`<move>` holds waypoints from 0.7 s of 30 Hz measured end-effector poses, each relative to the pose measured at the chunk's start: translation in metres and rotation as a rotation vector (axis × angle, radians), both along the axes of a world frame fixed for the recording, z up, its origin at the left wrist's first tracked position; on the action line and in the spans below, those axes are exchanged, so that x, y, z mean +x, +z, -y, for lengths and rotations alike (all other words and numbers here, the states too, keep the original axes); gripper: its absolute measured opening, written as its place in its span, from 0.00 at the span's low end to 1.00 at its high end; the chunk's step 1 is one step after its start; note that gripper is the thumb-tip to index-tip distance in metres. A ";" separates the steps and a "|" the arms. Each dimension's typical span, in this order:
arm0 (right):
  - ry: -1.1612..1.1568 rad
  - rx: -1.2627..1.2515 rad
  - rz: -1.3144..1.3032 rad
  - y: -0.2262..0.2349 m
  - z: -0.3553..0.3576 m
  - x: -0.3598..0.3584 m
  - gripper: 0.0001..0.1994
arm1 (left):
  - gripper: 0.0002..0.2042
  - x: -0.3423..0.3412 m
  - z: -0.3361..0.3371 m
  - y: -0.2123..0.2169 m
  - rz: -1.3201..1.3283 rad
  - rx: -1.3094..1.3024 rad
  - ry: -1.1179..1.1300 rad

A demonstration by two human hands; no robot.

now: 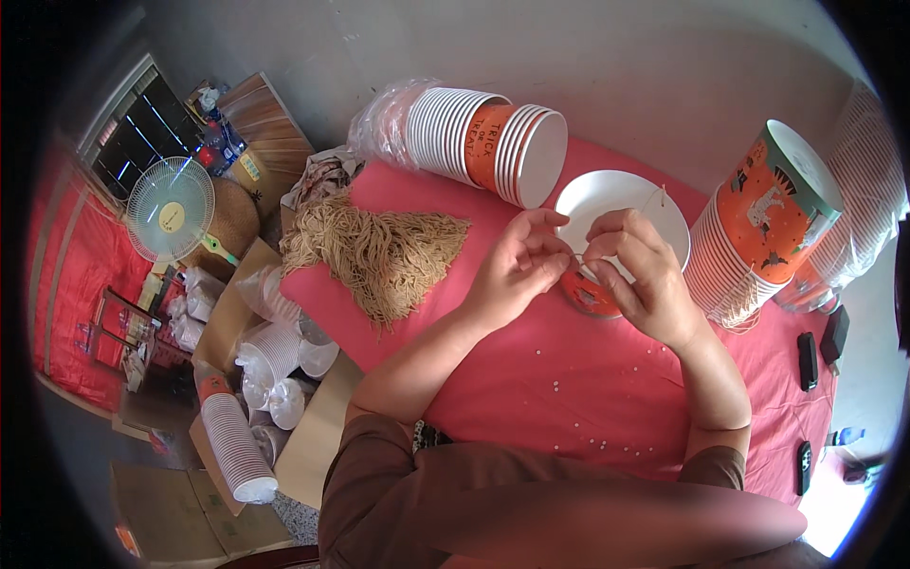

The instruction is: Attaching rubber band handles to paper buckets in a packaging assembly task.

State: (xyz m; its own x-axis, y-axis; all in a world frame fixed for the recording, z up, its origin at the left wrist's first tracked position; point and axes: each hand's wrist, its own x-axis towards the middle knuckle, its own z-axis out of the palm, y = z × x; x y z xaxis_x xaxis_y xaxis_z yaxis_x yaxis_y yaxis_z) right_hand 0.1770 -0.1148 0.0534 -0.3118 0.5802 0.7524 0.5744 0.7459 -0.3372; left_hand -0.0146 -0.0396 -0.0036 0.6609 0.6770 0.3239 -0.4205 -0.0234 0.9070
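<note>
Both hands meet over the near rim of an orange paper bucket whose white inside faces up. The fingertips of my left hand are pinched together at a thin tan cord. My right hand also closes thumb and forefinger on the cord, close to the left fingertips. Another bit of tan cord shows at the bucket's far right rim. To the left, a thick bundle of loose tan cords lies on the table. The fingers partly hide the bucket's front.
A bucket stack lies sideways at the back; another stack leans at right, cords hanging from it. Small white dots are scattered over the red tablecloth. Black devices rest at the right edge. Left are a carton of cups and a fan.
</note>
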 end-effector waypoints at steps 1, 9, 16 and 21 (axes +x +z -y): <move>0.012 -0.030 0.020 -0.001 0.001 0.000 0.09 | 0.22 0.003 0.004 0.000 -0.004 0.081 0.050; -0.016 -0.192 -0.048 -0.009 -0.004 0.000 0.07 | 0.27 0.002 0.008 0.008 -0.051 0.198 0.120; -0.002 -0.262 -0.124 -0.011 -0.004 0.003 0.03 | 0.12 -0.003 -0.003 0.005 -0.030 -0.018 -0.137; -0.024 -0.306 -0.097 -0.007 0.001 0.001 0.03 | 0.08 0.005 0.008 0.003 -0.066 0.163 0.063</move>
State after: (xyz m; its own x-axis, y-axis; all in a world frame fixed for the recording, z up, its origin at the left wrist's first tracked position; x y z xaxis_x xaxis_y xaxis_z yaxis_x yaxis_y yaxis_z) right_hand 0.1784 -0.1153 0.0468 -0.2306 0.7904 0.5676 0.5450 0.5881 -0.5976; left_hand -0.0100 -0.0472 -0.0004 0.6424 0.6596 0.3902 -0.3537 -0.1965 0.9145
